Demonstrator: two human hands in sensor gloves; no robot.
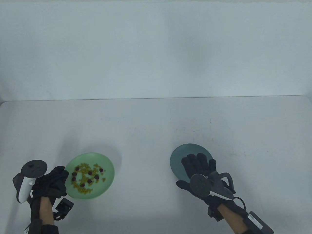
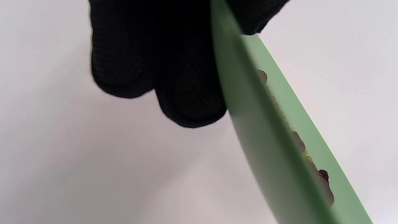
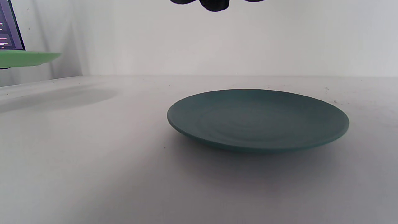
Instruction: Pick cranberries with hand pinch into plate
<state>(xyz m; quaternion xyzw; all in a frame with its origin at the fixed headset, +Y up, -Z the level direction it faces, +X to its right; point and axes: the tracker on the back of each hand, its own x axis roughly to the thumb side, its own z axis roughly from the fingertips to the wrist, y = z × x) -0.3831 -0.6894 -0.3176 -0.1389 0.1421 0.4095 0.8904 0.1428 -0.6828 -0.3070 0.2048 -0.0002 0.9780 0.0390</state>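
Left hand (image 1: 52, 182) grips light green round plate (image 1: 107, 170) at its 9 o'clock rim, lifted off table; dark red cranberries (image 1: 89, 173) all there among yellow kernels; right hand (image 1: 197, 165) flat, fingers spread, over bare dark teal plate (image 3: 258, 119); none moved yet

Black knit gloves cover both hands: left hand (image 1: 52, 181) carries a white-handled tracker (image 1: 29, 179), right hand (image 1: 197, 168) a grey one (image 1: 209, 185); bare forearms.

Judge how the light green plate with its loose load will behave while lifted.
The light green plate looks stiff and probably light; the left hand grips only its rim. It is shallow, so tilting would likely spill the yellow kernels and cranberries.
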